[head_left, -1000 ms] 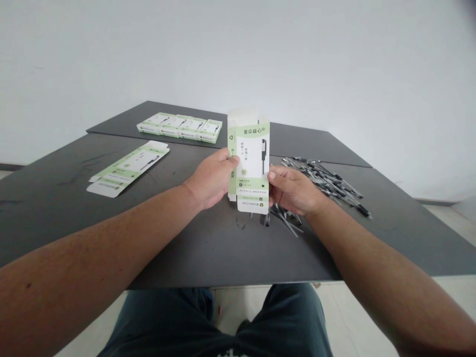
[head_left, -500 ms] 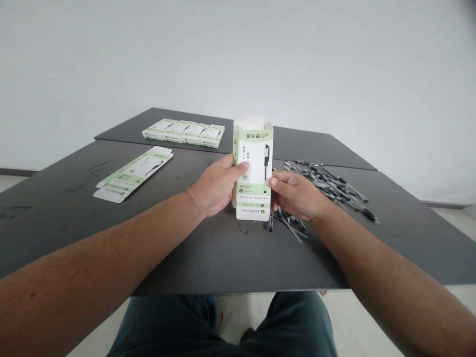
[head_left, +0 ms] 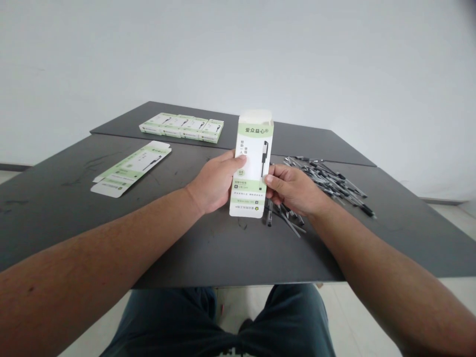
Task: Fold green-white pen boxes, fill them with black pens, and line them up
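Between my hands, above the dark table, is a green and white pen box (head_left: 250,171) with a pen printed on its front. It stands upright, leaning slightly, with flaps sticking out at top and bottom. My left hand (head_left: 217,181) grips the box's left edge, thumb across the front and fingers hidden behind. At the lower right edge my right hand (head_left: 290,188) pinches the box between thumb and fingers. Just behind that hand lies a loose pile of black and clear pens (head_left: 330,181).
On the left of the table (head_left: 178,258) lies a flattened pen box (head_left: 132,168). Several closed pen boxes (head_left: 182,128) sit in a row at the back left. A seam crosses the table behind the pens. A pale wall (head_left: 238,54) rises beyond the far edge.
The box in my hands has turned and tilted a little, so its left side panel no longer shows. Both hands keep hold of it; the view has shifted slightly.
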Tool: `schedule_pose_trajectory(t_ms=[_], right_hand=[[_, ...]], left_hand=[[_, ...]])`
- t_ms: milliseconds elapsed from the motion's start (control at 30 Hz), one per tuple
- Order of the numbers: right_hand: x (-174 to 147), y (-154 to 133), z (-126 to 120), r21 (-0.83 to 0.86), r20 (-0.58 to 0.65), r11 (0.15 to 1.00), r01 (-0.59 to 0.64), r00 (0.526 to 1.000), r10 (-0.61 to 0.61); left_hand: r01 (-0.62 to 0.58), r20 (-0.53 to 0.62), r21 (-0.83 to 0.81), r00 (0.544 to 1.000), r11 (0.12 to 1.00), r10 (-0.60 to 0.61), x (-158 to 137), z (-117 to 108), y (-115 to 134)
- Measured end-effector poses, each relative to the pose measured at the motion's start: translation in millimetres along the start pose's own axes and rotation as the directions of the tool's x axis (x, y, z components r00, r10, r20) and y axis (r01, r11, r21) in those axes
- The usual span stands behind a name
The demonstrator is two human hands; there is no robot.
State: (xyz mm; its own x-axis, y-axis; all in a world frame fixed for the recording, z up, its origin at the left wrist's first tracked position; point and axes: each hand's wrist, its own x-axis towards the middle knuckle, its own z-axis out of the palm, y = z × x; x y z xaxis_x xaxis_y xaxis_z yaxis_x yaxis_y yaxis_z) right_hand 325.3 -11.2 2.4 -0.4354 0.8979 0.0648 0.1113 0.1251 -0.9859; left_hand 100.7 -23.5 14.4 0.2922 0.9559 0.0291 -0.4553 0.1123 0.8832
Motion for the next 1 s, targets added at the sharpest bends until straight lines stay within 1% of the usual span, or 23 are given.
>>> schedule_pose_trajectory(t_ms=[267, 533, 700, 833, 1000], right_hand=[[0, 1, -3, -0.064, 0.003, 0.998, 0.031, 1.000, -0.031], [1, 0, -6, -0.093, -0.012, 0.995, 0.036, 0.999, -0.037], [0, -1, -5, -0.099, -0.029, 0.994, 0.038, 0.999, -0.041], [0, -2, -4, -0.093, -0.031, 0.995, 0.043, 0.998, -0.046], [-1, -2, -6, -0.099, -0.033, 0.994, 0.049, 0.998, -0.053]], left_hand=[[-0.020, -0.028, 0.028, 0.999, 0.999, 0.020, -2, 2, 0], [-0.115, -0.036, 0.219, 0.991, 0.969, 0.126, 2, -8, -10], [-0.169, -0.038, 0.300, 0.981, 0.939, 0.188, 5, -13, -13], [-0.164, -0.029, 0.333, 0.983, 0.929, 0.184, 4, -13, -12], [-0.153, -0.012, 0.320, 0.986, 0.935, 0.166, 2, -11, -9]])
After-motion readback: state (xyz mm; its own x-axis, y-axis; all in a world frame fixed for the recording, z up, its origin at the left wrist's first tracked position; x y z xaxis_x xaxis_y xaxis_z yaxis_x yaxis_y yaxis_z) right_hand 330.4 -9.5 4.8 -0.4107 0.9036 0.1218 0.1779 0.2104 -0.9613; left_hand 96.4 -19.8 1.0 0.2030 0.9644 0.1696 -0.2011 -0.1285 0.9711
